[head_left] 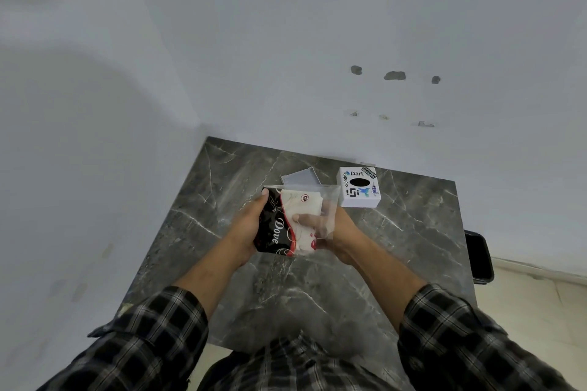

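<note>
A black, red and white tissue pack (287,225) marked "Dove" sits inside a clear plastic bag (328,200), held above the dark marble table (317,289). My left hand (247,225) grips the pack's black left side through the bag. My right hand (330,232) holds the right side, its thumb lying across the white face of the pack. The bag's open top edge points away from me.
A white box (359,187) with stickers and a black oval hole stands at the table's back right. A flat grey card or lid (301,176) lies behind the bag. A black object (479,257) sits off the table's right edge. Walls close in left and behind.
</note>
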